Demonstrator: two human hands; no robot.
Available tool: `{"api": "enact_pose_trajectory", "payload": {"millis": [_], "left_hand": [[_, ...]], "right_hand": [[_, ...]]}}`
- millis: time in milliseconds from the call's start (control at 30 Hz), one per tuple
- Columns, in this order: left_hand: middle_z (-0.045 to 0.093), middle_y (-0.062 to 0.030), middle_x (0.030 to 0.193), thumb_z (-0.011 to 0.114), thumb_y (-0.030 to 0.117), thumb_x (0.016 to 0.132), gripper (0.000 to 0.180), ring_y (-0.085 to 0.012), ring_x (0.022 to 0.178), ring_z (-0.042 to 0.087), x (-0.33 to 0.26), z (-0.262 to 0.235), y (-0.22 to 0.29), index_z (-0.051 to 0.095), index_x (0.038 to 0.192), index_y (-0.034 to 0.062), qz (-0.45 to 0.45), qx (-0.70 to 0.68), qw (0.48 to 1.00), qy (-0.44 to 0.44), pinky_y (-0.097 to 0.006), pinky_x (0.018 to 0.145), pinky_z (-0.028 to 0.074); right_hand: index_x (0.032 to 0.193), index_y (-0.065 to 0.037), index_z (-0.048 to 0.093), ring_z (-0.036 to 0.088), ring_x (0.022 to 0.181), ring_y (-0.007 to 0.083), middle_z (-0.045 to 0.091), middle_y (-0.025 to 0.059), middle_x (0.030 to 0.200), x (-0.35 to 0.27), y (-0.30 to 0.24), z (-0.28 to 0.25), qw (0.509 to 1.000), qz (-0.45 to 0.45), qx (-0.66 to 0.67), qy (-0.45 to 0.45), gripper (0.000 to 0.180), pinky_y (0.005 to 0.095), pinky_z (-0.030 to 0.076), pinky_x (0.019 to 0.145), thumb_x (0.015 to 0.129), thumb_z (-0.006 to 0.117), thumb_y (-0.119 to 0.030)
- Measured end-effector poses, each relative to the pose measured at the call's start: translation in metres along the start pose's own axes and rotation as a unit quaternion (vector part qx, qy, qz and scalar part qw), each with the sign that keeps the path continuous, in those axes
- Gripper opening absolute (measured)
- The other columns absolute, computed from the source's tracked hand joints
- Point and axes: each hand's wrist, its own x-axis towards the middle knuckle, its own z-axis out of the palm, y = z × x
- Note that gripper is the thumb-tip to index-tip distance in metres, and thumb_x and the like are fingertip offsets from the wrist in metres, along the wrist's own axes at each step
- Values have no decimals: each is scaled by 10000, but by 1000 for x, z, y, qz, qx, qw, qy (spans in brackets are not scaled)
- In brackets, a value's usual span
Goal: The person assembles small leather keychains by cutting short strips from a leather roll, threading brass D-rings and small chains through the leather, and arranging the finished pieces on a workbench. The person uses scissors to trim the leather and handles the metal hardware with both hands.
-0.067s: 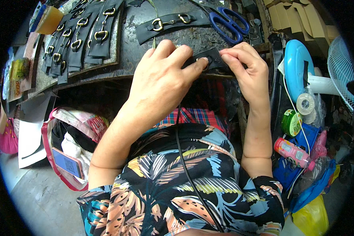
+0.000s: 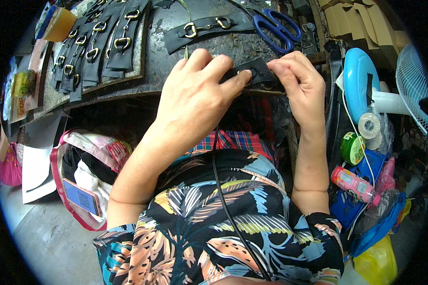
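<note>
My left hand [image 2: 195, 95] is closed on a short black leather strap [image 2: 259, 71] at the table's near edge, its thumb or finger pressing the strap. Most of that strap lies hidden under the hand. Just off the strap's right end, my right hand [image 2: 302, 85] is pinched; whatever its fingertips hold, if anything, is too small to make out. Beyond both hands lies another black strap [image 2: 233, 21] with a gold horsebit buckle. Blue-handled scissors [image 2: 276, 29] rest to its right.
Several finished-looking black straps with gold bits [image 2: 123, 42] lie in rows on a board at the left. An amber block [image 2: 59, 23] sits at the far left. To the right are a blue-and-white fan [image 2: 361, 78], a tape roll [image 2: 369, 125] and a pink bottle [image 2: 352, 182]. A bag holds a phone [image 2: 82, 197].
My right hand's fingertips have shifted slightly right, away from the strap's end. My left hand stays in place on the strap.
</note>
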Motion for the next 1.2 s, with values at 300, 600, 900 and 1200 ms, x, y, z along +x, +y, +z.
{"api": "enact_pose_trajectory", "payload": {"millis": [300, 600, 900, 1200], "left_hand": [[590, -53, 987, 675, 140, 795, 352, -251, 919, 573, 5, 3, 4, 742, 1140, 147, 10, 19, 1000, 4, -374, 766, 497], [580, -53, 1017, 708, 171, 796, 363, -255, 974, 561, 4, 4, -3, 718, 1157, 135, 18, 4, 1000, 11, -390, 811, 468], [634, -86, 1030, 832, 99, 705, 446, -313, 982, 605, -13, -26, 3, 665, 1119, 97, -104, 13, 994, -36, -415, 869, 485], [659, -111, 1034, 768, 60, 824, 415, -326, 964, 656, -4, -35, -20, 697, 1230, 103, -134, 26, 990, -23, -410, 826, 543]], "right_hand": [[856, -46, 701, 643, 762, 297, 670, 66, 826, 2, -10, 12, 997, 29, -59, -37, 152, 394, 514, 680, 845, 785, -172], [731, -85, 593, 615, 755, 287, 590, 55, 746, 1, -12, 19, 959, -38, -280, 13, 248, 421, 499, 668, 814, 795, -203], [723, -51, 582, 561, 664, 237, 555, 60, 710, -4, -7, 18, 984, -5, -169, 47, 271, 370, 448, 614, 809, 820, -148], [791, -97, 626, 596, 781, 257, 607, 50, 849, -7, -10, 15, 978, -1, -193, 77, 229, 394, 485, 692, 780, 842, -171]]}}
